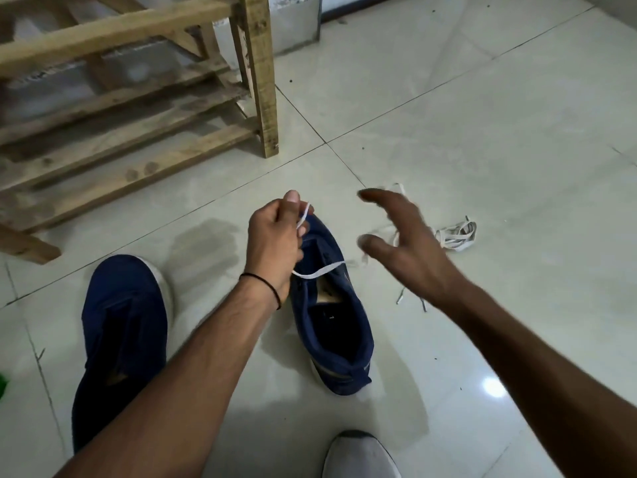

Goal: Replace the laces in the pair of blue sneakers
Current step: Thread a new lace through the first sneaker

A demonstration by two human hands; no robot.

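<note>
Lace work on a tiled floor (499, 125): a person seated on the ground pinches a flat white lace (319, 270) in the left hand (275, 243), fingers curled tight round it above the toe end of one blue sneaker (331, 326), which sits on its sole between the forearms. The lace runs from the fist down across the shoe's open throat; whether it passes through an eyelet cannot be told. The right hand (403, 246), blurred, hovers just right of the shoe, fingers spread and holding nothing. Beyond it a loose bundle of pale laces (455, 234) lies on the tiles, with tips trailing toward the person. The second blue sneaker (120, 326) rests well to the left, no lace visible on it, near a wooden rack (138, 98). The lace looks light, limp and flat, likely to twist or slip from a loose grip. Its stiff tip is probably the best place to pinch for threading. The shoe appears soft and light, so a steadying hand at its side or heel would likely stop it sliding on the glossy tiles.
</note>
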